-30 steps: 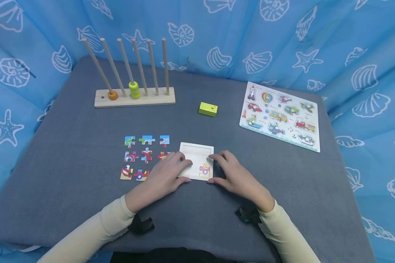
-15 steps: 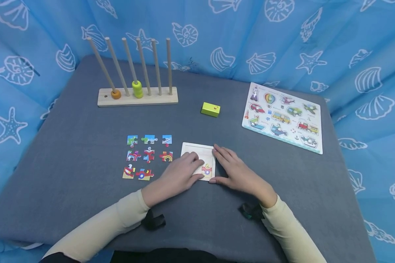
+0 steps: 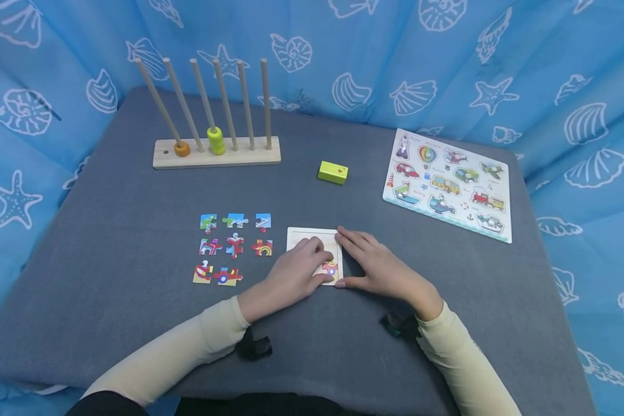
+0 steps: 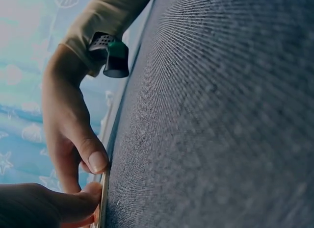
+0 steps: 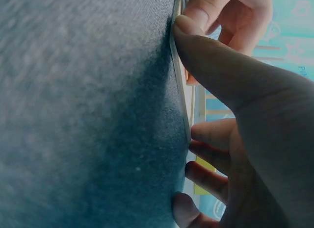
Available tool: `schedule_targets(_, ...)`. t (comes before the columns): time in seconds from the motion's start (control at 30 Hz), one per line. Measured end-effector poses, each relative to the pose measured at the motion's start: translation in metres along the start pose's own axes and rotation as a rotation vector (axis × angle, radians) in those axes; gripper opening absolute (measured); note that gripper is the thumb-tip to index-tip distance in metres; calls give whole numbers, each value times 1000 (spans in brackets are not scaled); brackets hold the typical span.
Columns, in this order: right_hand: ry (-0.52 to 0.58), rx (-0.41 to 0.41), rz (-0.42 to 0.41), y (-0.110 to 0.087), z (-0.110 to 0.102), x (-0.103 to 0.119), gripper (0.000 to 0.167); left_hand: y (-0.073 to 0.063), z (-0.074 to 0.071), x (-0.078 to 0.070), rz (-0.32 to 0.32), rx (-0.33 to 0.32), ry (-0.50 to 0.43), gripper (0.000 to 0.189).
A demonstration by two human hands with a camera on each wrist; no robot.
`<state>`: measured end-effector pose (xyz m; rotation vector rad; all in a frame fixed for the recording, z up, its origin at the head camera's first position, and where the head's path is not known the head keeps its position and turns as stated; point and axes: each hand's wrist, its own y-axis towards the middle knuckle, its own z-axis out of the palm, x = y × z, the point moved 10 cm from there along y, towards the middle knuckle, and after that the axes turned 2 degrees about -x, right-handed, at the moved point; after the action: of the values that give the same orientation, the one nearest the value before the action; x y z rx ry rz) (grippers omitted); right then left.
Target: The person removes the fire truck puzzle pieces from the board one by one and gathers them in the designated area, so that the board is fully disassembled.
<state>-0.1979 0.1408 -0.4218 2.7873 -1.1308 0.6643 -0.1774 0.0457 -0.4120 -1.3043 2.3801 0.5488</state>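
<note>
In the head view, a small square wooden puzzle tray [image 3: 296, 236] lies flat on the table, with one jigsaw piece [image 3: 331, 269] in its lower right corner. My left hand [image 3: 297, 271] reaches over the tray. Its thumb and index finger pinch around that piece, partly covering it. At the tray's right side, my right hand [image 3: 379, 264] holds the edge, thumb at the near corner and index finger at the far corner. The right wrist view shows the right thumb [image 5: 208, 59] against the tray edge [image 5: 180, 86], close to the left fingers.
Several loose jigsaw pieces [image 3: 235, 245] lie in rows left of the tray. Behind stand a wooden peg stacker [image 3: 244, 157] with orange and green beads, a lime-green block [image 3: 333, 173], and a vehicle peg puzzle board [image 3: 421, 179]. A shell-patterned blue curtain [image 3: 364, 63] hangs behind the table.
My left hand has moved right across the tray and closed around the corner piece. The right fingers have straightened from over the tray to its far right corner. The view has shifted slightly.
</note>
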Motion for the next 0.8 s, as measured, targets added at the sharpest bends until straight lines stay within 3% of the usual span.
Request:
schedule_targets(0.27, 14, -14, -3, -3, -1, 0, 90, 4, 8, 7, -94, 48, -135, 28)
schedule_targets(0.43, 17, -26, -5, -4, -2, 0, 91, 8, 9, 17, -158, 53, -288, 16)
schedule_targets(0.6, 5, -30, -15, -1, -3, 1, 90, 2, -12, 39, -289, 40, -441, 10)
schedule_targets(0.8, -4, 11, 10, 1, 1, -2, 92, -32, -50, 69, -382, 14, -422, 9)
